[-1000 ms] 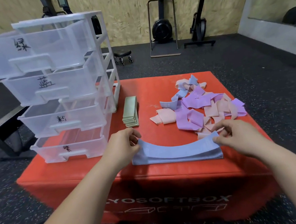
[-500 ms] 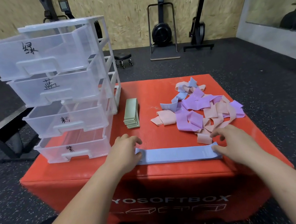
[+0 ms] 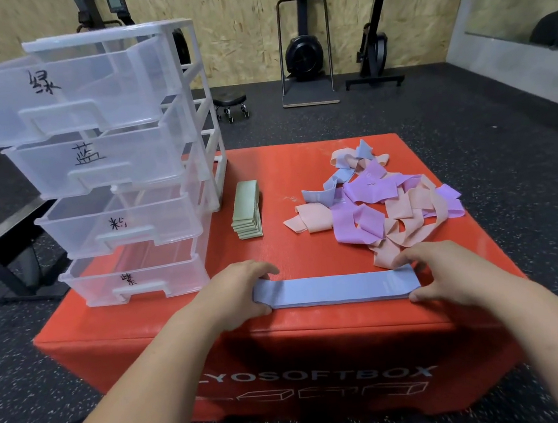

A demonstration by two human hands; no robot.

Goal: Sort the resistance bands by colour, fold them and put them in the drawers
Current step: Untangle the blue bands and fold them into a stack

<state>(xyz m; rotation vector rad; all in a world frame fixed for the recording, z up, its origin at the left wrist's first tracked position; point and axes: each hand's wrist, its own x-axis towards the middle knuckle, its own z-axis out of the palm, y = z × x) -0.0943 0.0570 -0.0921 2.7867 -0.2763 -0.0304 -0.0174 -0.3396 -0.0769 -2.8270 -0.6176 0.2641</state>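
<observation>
A flat stack of blue bands (image 3: pixel 337 288) lies straight along the front edge of the red soft box (image 3: pixel 283 328). My left hand (image 3: pixel 233 297) grips its left end, fingers over the top and thumb at the front edge. My right hand (image 3: pixel 449 274) pinches the right end between thumb and fingers. Folded green bands (image 3: pixel 247 214) sit stacked beside the clear drawer unit (image 3: pixel 101 168), whose drawers are all pulled out and carry handwritten labels. A loose pile of pink, purple and blue bands (image 3: pixel 386 200) lies at the right.
The drawer unit takes up the box's left side. Behind the box, on the dark rubber floor, stand a small wheeled stool (image 3: pixel 231 101) and gym machines (image 3: pixel 305 53) against a wooden wall. A black bench frame (image 3: pixel 1 240) is at the left.
The blue stack, arched between my hands a second ago, now lies flat and straight on the box. Both hands have stayed at its ends.
</observation>
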